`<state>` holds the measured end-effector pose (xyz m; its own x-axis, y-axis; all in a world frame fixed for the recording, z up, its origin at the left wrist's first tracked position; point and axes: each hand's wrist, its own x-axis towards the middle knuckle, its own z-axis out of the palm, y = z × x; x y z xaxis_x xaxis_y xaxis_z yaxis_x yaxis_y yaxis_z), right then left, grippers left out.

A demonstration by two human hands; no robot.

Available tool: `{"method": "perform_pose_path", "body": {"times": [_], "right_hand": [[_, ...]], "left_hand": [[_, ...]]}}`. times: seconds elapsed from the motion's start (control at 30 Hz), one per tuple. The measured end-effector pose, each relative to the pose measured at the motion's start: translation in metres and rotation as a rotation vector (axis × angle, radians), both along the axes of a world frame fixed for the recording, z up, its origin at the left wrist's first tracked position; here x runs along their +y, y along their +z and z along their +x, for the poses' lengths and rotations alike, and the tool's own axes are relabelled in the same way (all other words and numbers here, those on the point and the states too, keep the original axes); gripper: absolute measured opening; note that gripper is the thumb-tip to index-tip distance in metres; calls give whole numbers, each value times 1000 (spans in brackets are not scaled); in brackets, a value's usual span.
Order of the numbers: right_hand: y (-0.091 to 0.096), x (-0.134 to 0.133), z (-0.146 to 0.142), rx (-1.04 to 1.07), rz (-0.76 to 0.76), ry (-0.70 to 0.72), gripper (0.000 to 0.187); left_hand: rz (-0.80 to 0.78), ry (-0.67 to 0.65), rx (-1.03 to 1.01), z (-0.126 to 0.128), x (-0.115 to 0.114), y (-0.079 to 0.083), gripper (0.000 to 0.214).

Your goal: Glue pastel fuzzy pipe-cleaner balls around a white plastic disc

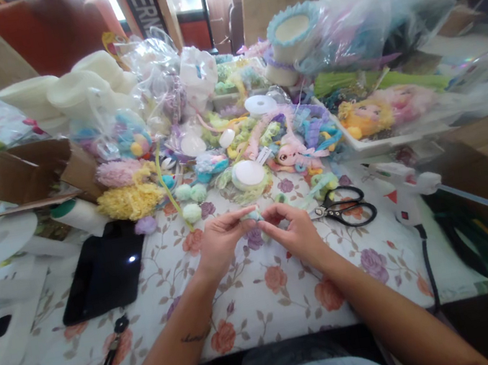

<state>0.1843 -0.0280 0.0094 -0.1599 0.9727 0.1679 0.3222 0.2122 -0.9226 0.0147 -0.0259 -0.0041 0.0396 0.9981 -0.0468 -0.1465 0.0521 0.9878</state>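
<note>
Over the flowered tablecloth, my left hand and my right hand meet with their fingertips close together. Both pinch a small pale blue-green piece, which looks soft; its exact kind is mostly hidden by the fingers. Just right of my right hand lie black-handled scissors, blades toward the hand. Beyond the fingers sit a white ribbon spool and pale green pompoms. A pink doll-like figure lies among coloured fuzzy strips farther back.
A hot glue gun with a glue stick stands at right, near dark green-handled pliers. On the left are a black tablet or phone, a thread cone and a cardboard box. Plastic-wrapped items crowd the back.
</note>
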Motion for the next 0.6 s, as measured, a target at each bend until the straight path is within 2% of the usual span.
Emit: {"method": "perform_pose_path", "body": {"times": [0.33, 0.6], "right_hand": [[0, 2, 3, 80, -109, 30, 15], [-1, 3, 2, 96, -118, 23, 16]], "left_hand": [[-36, 7, -33, 2, 0, -1, 29], [-41, 23, -21, 3, 1, 3, 27]]}}
